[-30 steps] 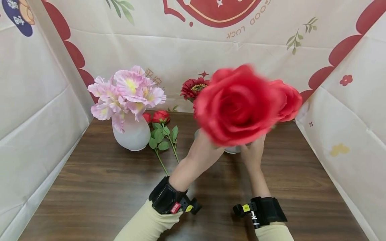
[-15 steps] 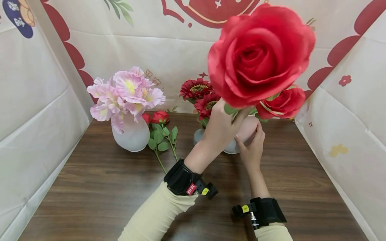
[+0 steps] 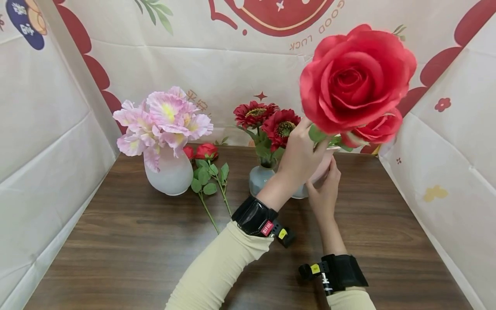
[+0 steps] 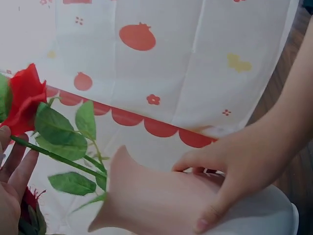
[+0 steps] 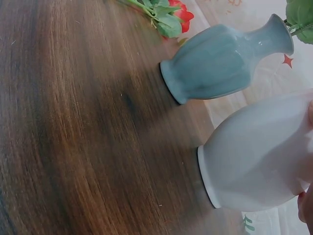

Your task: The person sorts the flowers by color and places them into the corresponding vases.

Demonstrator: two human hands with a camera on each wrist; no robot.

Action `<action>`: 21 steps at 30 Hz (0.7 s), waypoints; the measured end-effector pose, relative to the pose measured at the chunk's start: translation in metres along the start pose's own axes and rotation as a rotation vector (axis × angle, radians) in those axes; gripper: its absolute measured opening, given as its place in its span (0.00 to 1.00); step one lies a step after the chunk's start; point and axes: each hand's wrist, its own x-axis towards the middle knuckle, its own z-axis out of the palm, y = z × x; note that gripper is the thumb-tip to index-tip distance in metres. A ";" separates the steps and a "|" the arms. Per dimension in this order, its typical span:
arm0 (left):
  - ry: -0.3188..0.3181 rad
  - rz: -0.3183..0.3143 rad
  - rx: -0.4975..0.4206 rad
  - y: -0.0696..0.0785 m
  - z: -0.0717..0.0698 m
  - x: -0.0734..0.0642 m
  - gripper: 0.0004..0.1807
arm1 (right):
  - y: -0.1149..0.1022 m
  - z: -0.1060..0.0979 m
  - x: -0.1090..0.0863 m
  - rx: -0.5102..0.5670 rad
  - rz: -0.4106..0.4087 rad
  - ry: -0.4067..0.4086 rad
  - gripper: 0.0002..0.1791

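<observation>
My left hand (image 3: 300, 150) pinches the green stem (image 4: 58, 157) of a large red rose (image 3: 356, 79) just below its bloom. The stem runs into the flared mouth of a vase (image 4: 142, 196), pink above and pale grey-white below. My right hand (image 3: 325, 193) grips the side of this vase, which stands on the table. A second red rose (image 3: 377, 129) shows behind the large bloom, over the same vase. Left of the left hand stands a small blue-grey vase (image 3: 258, 178) with dark red gerbera-like flowers (image 3: 284, 128).
A white vase (image 3: 169, 174) with pink ruffled flowers (image 3: 162, 118) stands at the back left of the wooden table (image 3: 128, 254). Beside it lie red roses (image 3: 206, 150) with leafy stems. White printed cloth (image 3: 186, 64) walls in the back and both sides.
My left hand first rose with the large rose, then moved right and the bloom came down over the vase. The right hand stays on the vase.
</observation>
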 end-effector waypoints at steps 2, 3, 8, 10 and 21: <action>-0.015 -0.007 0.024 -0.002 0.002 0.000 0.19 | 0.000 0.000 0.000 0.007 0.002 -0.001 0.48; -0.018 -0.006 0.030 -0.004 0.003 0.001 0.19 | 0.000 0.000 0.000 0.009 0.002 -0.001 0.48; -0.042 0.001 0.109 -0.011 0.009 0.004 0.14 | 0.001 0.000 -0.001 0.000 0.001 0.001 0.49; -0.051 -0.016 0.160 -0.012 0.011 0.005 0.13 | 0.002 0.000 -0.001 -0.009 0.002 0.001 0.49; -0.298 -0.454 0.420 -0.007 0.035 0.011 0.36 | 0.002 -0.001 0.000 0.004 0.054 -0.007 0.45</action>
